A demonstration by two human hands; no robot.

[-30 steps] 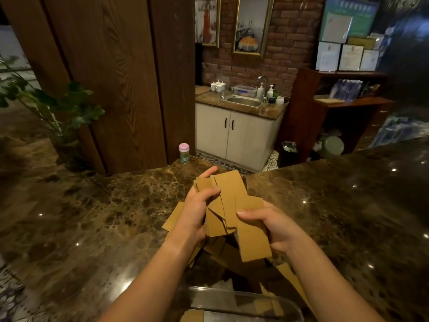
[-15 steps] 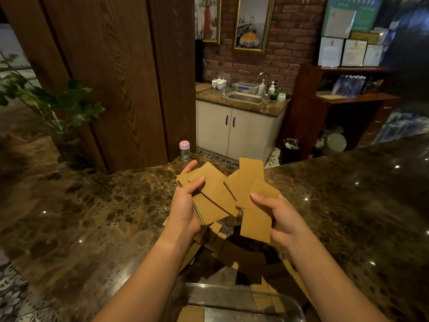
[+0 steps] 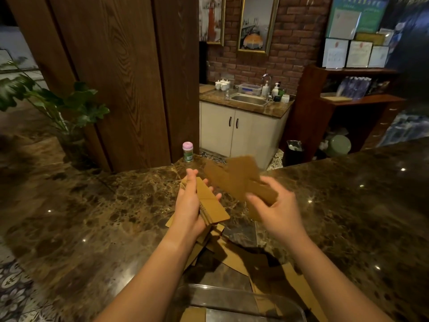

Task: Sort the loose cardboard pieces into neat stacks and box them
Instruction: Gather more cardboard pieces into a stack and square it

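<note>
My left hand (image 3: pixel 189 205) holds a squared-up stack of brown cardboard pieces (image 3: pixel 210 205) above the marble counter (image 3: pixel 92 217). My right hand (image 3: pixel 276 210) grips a few loose cardboard pieces (image 3: pixel 239 177), fanned out and blurred, a short way right of the stack and apart from it. More loose cardboard pieces (image 3: pixel 234 254) lie scattered on the counter under and behind both hands. A clear plastic box (image 3: pixel 232 298) sits at the near edge, with a cardboard piece showing inside it.
A small jar with a pink lid (image 3: pixel 187 151) stands at the counter's far edge. A potted plant (image 3: pixel 58 108) is at the left, beside a wooden pillar (image 3: pixel 111 77). Beyond the counter are a sink cabinet (image 3: pixel 243 126) and wooden shelves (image 3: pixel 348 101).
My hands have drawn apart. The right hand pulled its few pieces up and to the right, off the stack, while the left hand keeps the stack, now more squared.
</note>
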